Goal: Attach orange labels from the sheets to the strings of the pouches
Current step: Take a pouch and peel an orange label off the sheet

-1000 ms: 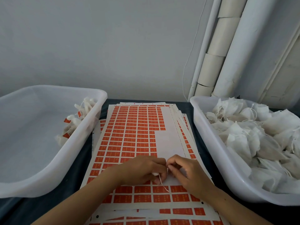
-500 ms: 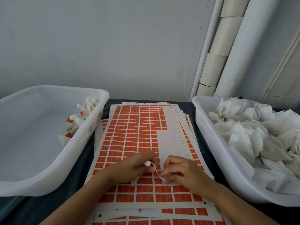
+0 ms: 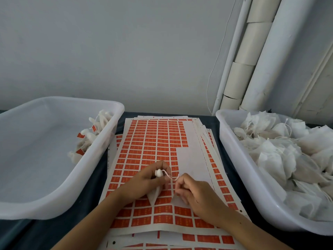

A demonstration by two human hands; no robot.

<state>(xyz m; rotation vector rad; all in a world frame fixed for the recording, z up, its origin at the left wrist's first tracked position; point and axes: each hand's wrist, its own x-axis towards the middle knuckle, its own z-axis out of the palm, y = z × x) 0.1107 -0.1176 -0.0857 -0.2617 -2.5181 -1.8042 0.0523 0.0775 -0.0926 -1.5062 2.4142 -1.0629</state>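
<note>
left hand (image 3: 144, 181) grips a white pouch (image 3: 158, 173) over the label sheets (image 3: 153, 145) (near centre), right hand (image 3: 194, 192) pinches its string (image 3: 170, 176) just to the right w/ curled fingers

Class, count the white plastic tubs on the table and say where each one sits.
2. One tub sits left of the label sheets; the other tub sits right of them. Neither is wholly in view.
</note>
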